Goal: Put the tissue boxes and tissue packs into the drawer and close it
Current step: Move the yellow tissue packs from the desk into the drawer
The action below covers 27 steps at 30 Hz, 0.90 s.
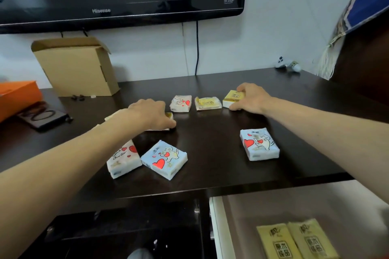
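Farther back, right hand (251, 99) clasped round yellow tissue pack (232, 98) on desk (210, 132). Left hand (150, 113) curled over another pack (168, 115), mostly hidden; grip unclear.

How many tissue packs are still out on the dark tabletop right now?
7 visible: three heart-print packs near the front edge, two at the back centre, a yellow pack in the right hand's grip, one mostly hidden under the left hand. More may be hidden.

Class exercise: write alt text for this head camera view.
Both hands reach across a dark table: the left hand covers one tissue pack, the right hand grips a yellow tissue pack. An open drawer holds two yellow packs.
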### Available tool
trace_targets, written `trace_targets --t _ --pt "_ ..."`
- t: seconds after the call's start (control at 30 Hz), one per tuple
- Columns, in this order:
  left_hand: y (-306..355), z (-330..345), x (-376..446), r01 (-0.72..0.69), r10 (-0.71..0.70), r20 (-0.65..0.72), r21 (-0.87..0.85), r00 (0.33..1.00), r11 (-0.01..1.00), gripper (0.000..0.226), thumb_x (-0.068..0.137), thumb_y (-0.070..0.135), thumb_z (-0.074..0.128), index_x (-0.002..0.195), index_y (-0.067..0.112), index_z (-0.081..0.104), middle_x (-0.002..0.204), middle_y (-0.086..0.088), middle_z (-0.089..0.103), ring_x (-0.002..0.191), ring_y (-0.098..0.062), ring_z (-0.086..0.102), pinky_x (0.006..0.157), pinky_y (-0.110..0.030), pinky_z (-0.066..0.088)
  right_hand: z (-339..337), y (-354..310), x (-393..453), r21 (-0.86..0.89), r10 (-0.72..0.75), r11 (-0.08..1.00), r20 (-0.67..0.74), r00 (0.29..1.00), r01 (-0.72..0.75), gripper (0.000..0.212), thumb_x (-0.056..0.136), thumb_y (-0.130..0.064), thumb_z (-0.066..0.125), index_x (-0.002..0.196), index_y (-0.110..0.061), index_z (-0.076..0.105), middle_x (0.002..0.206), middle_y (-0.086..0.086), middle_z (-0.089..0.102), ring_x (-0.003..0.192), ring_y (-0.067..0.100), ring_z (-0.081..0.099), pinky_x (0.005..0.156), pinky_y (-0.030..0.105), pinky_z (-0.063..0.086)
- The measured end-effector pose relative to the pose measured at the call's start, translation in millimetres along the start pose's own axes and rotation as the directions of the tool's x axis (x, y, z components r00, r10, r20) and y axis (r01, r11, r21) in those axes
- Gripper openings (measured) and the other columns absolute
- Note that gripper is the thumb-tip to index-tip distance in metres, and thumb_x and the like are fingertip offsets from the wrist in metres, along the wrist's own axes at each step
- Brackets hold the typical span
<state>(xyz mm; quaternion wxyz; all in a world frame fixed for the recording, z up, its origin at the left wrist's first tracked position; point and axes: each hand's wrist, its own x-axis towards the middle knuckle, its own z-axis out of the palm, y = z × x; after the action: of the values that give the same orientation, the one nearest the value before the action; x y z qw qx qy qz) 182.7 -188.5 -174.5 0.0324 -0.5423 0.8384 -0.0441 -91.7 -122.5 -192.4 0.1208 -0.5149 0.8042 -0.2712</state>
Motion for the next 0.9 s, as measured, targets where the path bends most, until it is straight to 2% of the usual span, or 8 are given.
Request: trace_targets --t 0.17,0.33,0.43,0.5,0.63,0.7,0.83,0.9 --pt "16.5 -7.4 -11.1 -0.112 0.085 -0.142 -0.195 0.986 0.974 0.076 0.076 0.053 0.074 0.137 0.017 0.045 0.132 -0.010 0.053 0.113 -0.028 0.054 0.073 -0.033 0.041 -9.7 -1.1 -24.1 0.082 -0.035 0.996 -0.051 0.998 0.039 0.077 0.078 -0.027 0.087 0.145 -0.014 0.052 0.144 0.007 0.059 0.132 0.027 0.055 0.111 0.041 0.043" --pt "37.4 -18.2 -36.6 -0.166 0.105 -0.182 -0.362 0.978 0.917 0.083 0.070 0.051 0.079 0.137 0.017 0.045 0.130 -0.005 0.058 0.108 -0.022 0.056 0.077 -0.033 0.046 -26.0 -2.4 -63.9 0.256 -0.110 0.958 -0.082 0.991 0.127 0.079 0.076 -0.025 0.090 0.144 -0.018 0.051 0.138 0.003 0.061 0.124 0.022 0.059 0.101 0.034 0.047" --pt "55.5 -24.0 -69.4 -0.263 0.160 -0.245 -0.479 0.956 0.838 0.087 0.066 0.048 0.080 0.139 0.020 0.044 0.120 0.003 0.059 0.098 -0.016 0.056 0.077 -0.030 0.045 -40.7 -0.1 -100.5 0.342 -0.163 0.920 -0.111 0.980 0.192 0.077 0.074 -0.038 0.090 0.140 -0.023 0.053 0.123 -0.009 0.063 0.111 0.011 0.063 0.083 0.022 0.046" --pt "70.9 -25.4 -98.8 -0.338 0.209 -0.283 -0.561 0.936 0.755 0.087 0.063 0.045 0.082 0.139 0.024 0.045 0.116 0.008 0.057 0.095 -0.011 0.058 0.079 -0.025 0.043 -51.5 5.1 -131.9 0.384 -0.178 0.899 -0.114 0.977 0.209 0.074 0.072 -0.050 0.087 0.135 -0.027 0.056 0.114 -0.016 0.064 0.102 -0.001 0.064 0.079 0.018 0.045" --pt "103.1 -16.8 -163.7 -0.434 0.356 -0.263 -0.679 0.897 0.592 0.085 0.059 0.048 0.084 0.134 0.033 0.047 0.112 0.018 0.059 0.097 0.003 0.059 0.082 -0.017 0.048 -64.2 34.9 -203.6 0.392 -0.207 0.892 -0.089 0.974 0.225 0.063 0.070 -0.068 0.074 0.122 -0.035 0.060 0.109 -0.014 0.068 0.096 -0.006 0.063 0.082 0.015 0.046" --pt "117.0 -7.2 -193.4 -0.467 0.431 -0.245 -0.694 0.869 0.547 0.084 0.055 0.052 0.083 0.131 0.037 0.050 0.109 0.019 0.061 0.097 0.004 0.060 0.080 -0.017 0.050 -67.2 57.6 -241.8 0.367 -0.226 0.900 -0.063 0.972 0.233 0.055 0.074 -0.071 0.070 0.118 -0.040 0.062 0.108 -0.017 0.069 0.102 -0.003 0.063 0.089 0.021 0.047" --pt "140.3 17.0 -240.4 -0.503 0.598 -0.110 -0.672 0.794 0.544 0.089 0.056 0.061 0.080 0.135 0.045 0.043 0.111 0.024 0.058 0.100 0.009 0.058 0.079 -0.012 0.050 -75.6 94.8 -316.2 0.247 -0.184 0.956 0.088 0.979 0.158 0.056 0.072 -0.080 0.063 0.121 -0.055 0.057 0.114 -0.024 0.064 0.106 -0.003 0.062 0.086 0.030 0.049" --pt "150.1 30.1 -257.4 -0.532 0.650 -0.051 -0.625 0.758 0.571 0.089 0.055 0.066 0.077 0.135 0.047 0.041 0.113 0.025 0.056 0.101 0.005 0.056 0.085 -0.019 0.051 -80.4 106.9 -348.1 0.173 -0.188 0.973 0.192 0.963 0.155 0.062 0.072 -0.080 0.066 0.128 -0.061 0.049 0.125 -0.031 0.058 0.116 -0.007 0.057 0.094 0.032 0.050"
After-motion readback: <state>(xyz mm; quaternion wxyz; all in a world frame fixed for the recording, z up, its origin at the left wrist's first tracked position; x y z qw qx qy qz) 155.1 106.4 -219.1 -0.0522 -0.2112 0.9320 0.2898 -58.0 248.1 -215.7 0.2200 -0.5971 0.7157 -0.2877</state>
